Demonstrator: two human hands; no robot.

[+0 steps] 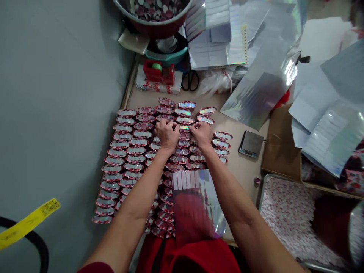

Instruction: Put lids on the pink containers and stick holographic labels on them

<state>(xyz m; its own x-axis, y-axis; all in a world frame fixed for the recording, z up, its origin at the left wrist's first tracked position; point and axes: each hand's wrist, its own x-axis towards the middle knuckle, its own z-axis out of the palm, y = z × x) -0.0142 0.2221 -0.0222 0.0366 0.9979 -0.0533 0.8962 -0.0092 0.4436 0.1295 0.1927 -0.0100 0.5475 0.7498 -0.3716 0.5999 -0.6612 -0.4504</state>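
A small shiny holographic sticker strip (184,127) lies between my hands, on or just over the oval top of a container. My left hand (167,133) is closed at its left end, fingertips pinched. On the other end my right hand (202,132) pinches in the same way. Around them stand rows of small red-patterned containers with oval tops (135,150); many tops bear a silvery strip, while some show a pinkish round spot. Below my hands, a shiny sticker sheet (186,212) rests over the front containers, with several pale strips left along its upper edge.
At the back are a red tape dispenser (159,72), black scissors (190,80) and a bowl of small caps (159,19). Loose shiny sheets (261,91) cover the back right. A small digital scale (251,144) sits right, near a tray of pinkish-white bits (287,212).
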